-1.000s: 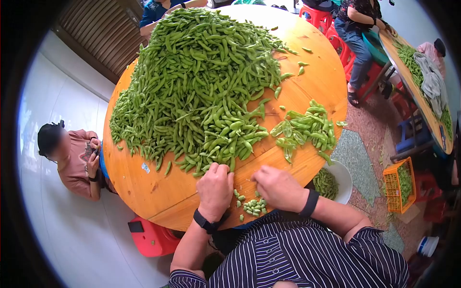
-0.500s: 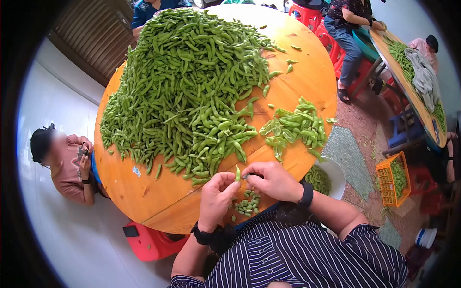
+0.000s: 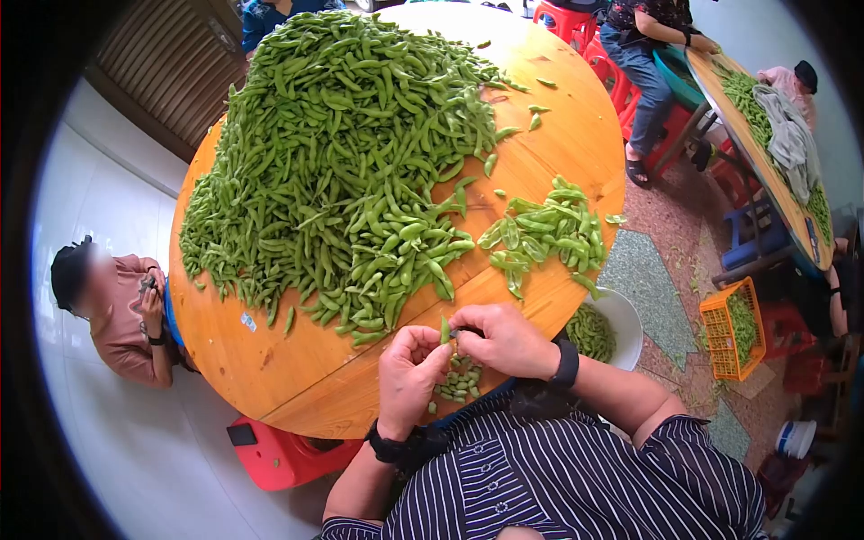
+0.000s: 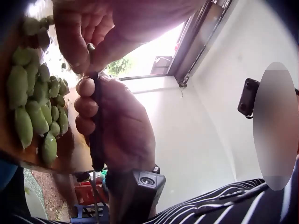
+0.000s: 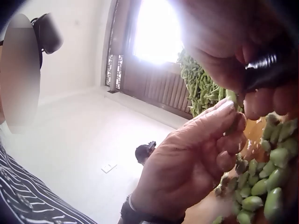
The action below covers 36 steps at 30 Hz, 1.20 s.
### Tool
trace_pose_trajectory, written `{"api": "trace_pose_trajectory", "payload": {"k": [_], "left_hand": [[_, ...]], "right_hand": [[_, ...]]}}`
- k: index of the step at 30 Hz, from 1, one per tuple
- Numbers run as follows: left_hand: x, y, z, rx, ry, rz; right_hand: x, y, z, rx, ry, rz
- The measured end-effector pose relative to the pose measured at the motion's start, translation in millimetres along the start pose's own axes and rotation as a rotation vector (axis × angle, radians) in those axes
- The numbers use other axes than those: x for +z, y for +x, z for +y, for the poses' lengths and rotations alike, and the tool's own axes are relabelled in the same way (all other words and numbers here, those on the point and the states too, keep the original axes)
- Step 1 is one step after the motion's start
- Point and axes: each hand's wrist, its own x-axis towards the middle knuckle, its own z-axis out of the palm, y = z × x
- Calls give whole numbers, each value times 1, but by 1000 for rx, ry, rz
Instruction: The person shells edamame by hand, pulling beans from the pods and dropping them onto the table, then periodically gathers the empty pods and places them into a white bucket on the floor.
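Note:
Between thumb and fingers the left hand [image 3: 408, 378] pinches a green pod [image 3: 445, 330], upright in the head view; its tip [image 5: 231, 95] shows in the right wrist view. The right hand [image 3: 508, 342] meets it at the pod, fingers curled round a dark tool [image 5: 267, 67], seen lengthwise as a black strip [image 4: 96, 133] in the left wrist view. Shelled beans [image 3: 461, 382] lie on the table just below both hands. Beyond them rises a large heap of pods [image 3: 324, 162], and opened pods [image 3: 549, 229] lie to the right.
The round wooden table [image 3: 270, 378] has a white bowl [image 3: 630, 328] of pods beside its right edge. An orange crate [image 3: 720, 337] stands on the floor, a red stool [image 3: 288, 459] at lower left. A seated person [image 3: 130, 315] is at the left, others by another table [image 3: 801, 202].
The hands came together from apart; a pod has appeared in the left hand's pinch. Over the last half second both hands stay close together at it. The head view has shifted slightly.

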Motion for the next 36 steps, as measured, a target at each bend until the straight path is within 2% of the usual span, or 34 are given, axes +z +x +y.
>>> {"api": "trace_pose_trajectory", "payload": {"k": [1, 3, 4, 6, 7, 10, 12, 13, 15, 18, 19, 21, 22, 24, 25, 27, 30, 36], "left_hand": [[1, 0, -2, -1, 0, -2], [4, -1, -6, 166, 169, 15], [4, -1, -7, 165, 169, 15], [4, -1, -9, 531, 636, 50], [3, -1, -9, 531, 636, 50], [0, -1, -9, 515, 556, 28], [-5, -3, -5, 84, 167, -56], [-8, -2, -2, 84, 167, -56], [-12, 1, 4, -78, -93, -169], [-16, 3, 6, -181, -190, -210], [-12, 2, 5, -181, -189, -211], [-1, -2, 1, 15, 27, -101], [-1, -2, 1, 14, 26, -99], [-3, -2, 2, 290, 386, -99], [-4, -2, 3, 292, 387, -99], [-5, -2, 3, 12, 166, -110], [-10, 1, 3, -39, 56, -178], [-12, 1, 6, -171, -56, -187]], "right_hand": [[1, 0, 1, -76, -70, 39], [5, -2, 1, -110, -102, 77], [6, -2, 1, -147, -134, 114], [8, -2, 0, -122, -171, 109], [9, -2, -1, -100, -209, 106], [7, 0, 3, -189, -97, 68], [4, 0, 1, -174, -89, 37], [2, 0, 0, -161, -82, 5], [0, 0, -1, -160, -87, -3], [-2, 0, -1, -144, -79, -24], [-3, 0, -1, -126, -66, -41], [-2, 1, -1, -136, -100, -27], [-1, 1, -1, -146, -133, -16], [-2, 1, -5, -143, -122, -26], [-3, 1, -6, -140, -112, -31], [-3, 1, -6, -148, -128, -28], [-3, 0, -4, -153, -150, -27], [-3, 1, -1, -148, -177, -25]]}}
